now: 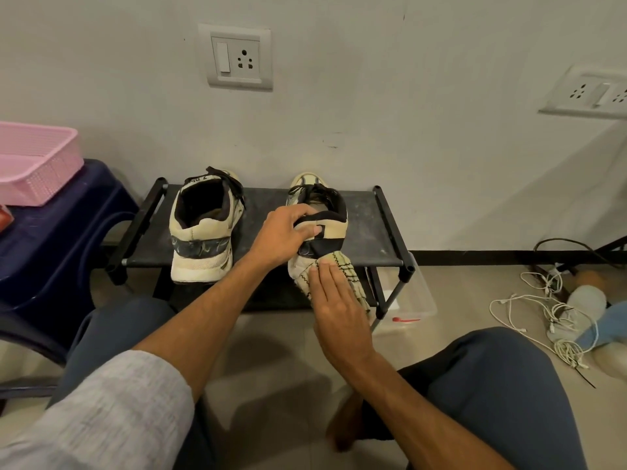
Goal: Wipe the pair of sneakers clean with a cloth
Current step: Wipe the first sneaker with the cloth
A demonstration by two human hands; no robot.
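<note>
The right sneaker (334, 228) and left sneaker (200, 239) stand on a black rack (369, 232), heels toward the person and toes toward the wall. The left hand (281, 232) grips the right sneaker's heel collar with curled fingers. Just below those fingers, the right hand (339, 307) presses the checked cloth (342, 262) flat against the heel. The writing on the left sneaker's tongue is unreadable.

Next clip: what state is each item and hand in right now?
Left sneaker: upright on the rack, untouched.
Right sneaker: heel overhangs rack edge, held.
Cloth: pressed against Right sneaker's heel.
Left hand: grips Right sneaker's collar.
Right hand: fingers straight, pressing the Cloth.
</note>
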